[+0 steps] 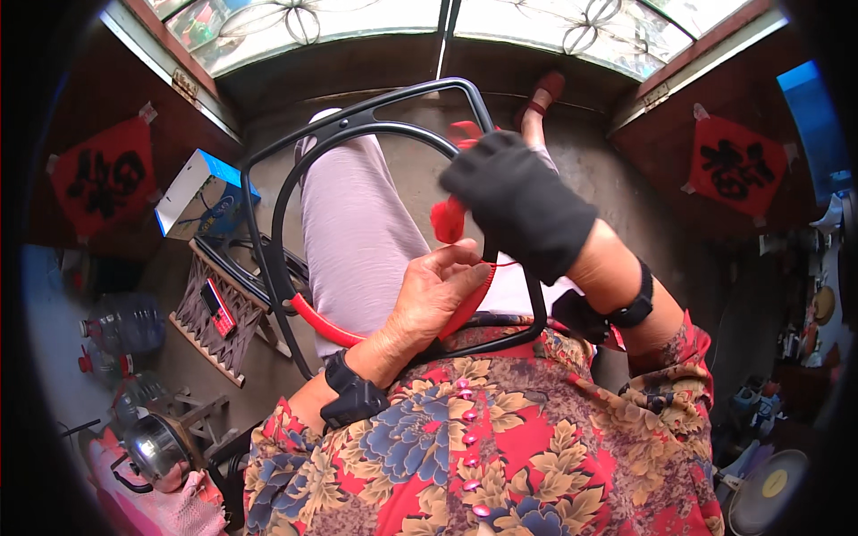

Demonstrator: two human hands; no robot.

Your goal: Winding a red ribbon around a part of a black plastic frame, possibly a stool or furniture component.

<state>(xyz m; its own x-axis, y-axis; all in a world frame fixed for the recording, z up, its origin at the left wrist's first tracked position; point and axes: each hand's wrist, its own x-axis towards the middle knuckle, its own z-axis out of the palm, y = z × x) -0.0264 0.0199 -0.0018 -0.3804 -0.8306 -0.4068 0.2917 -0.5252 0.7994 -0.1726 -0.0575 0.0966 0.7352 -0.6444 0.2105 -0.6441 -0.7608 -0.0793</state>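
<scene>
Across my lap rests a black metal frame (295, 136) with rounded corners and an inner ring. Red cord (323, 329) is wound tightly round the ring's near part. My bare left hand (440, 290) pinches the wound ring on its right side, thumb and fingers closed. Just above it, my right hand (523, 201) in a black glove is closed round a red bundle of cord (449, 221), slightly blurred. A thin red strand shows by my left fingertips. The glove hides part of the frame and the bundle's middle.
At left stand a blue-and-white box (204, 198) and a folding stool (214, 308) bearing a red-and-black phone (217, 305) and black frames. Further down are clear plastic bottles (125, 326) and a metal kettle (159, 451). Double doors (112, 179) flank me. Clutter lines the right.
</scene>
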